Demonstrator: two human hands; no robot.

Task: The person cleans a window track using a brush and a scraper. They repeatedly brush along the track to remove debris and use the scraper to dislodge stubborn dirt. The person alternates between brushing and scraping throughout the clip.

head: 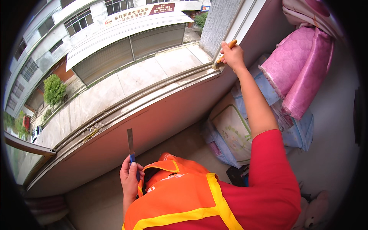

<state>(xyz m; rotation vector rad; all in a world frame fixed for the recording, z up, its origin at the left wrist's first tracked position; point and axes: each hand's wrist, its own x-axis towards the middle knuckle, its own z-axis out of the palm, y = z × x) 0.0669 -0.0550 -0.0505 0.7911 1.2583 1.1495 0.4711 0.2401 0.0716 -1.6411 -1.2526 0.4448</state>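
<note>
At the far right corner of the window frame, my right hand [233, 56] grips a brush [231, 43] with an orange handle. Its bristle end rests in the sill track, partly hidden by the hand. My left hand [130, 175] is low in front of the orange apron [181, 192], holding a putty knife [130, 141] by its blue handle. The flat metal blade points up, apart from the sill. Along the window track [138, 99] lie pale dust and grit, with a heap of debris [96, 128] and a yellowish strip towards the left.
A sliding window sash [30, 146] stands at the left end. Beyond the open window lies a paved street far below. Pink quilted curtain fabric [299, 69] hangs at the right, above storage bags [233, 129] on the floor. A pink plush toy [316, 210] sits lower right.
</note>
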